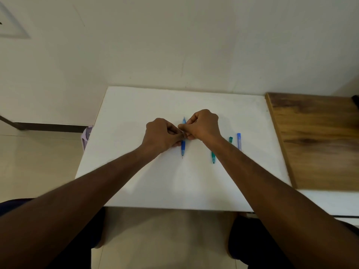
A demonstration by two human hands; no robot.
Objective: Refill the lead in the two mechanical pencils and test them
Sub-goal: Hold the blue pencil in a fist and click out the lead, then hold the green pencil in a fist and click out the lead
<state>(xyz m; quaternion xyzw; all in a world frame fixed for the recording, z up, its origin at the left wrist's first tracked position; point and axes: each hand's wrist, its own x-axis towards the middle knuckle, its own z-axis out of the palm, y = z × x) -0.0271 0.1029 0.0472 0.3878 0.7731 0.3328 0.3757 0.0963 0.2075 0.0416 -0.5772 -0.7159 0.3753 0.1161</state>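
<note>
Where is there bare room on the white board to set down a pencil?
Bare: the board's left part beside the left hand, and the far strip behind both hands. Crowded: right of the blue pencil, where the green pencil and lead tube lie.

My left hand point(162, 135) and right hand point(202, 126) met fingertip to fingertip above the blue mechanical pencil point(183, 146), which lay on the white board point(136, 171) with its tip toward me. What my curled fingers pinched was too small to tell. The green mechanical pencil point(213, 157) lay partly under my right forearm, the blue lead case point(239, 141) just beside it.
</note>
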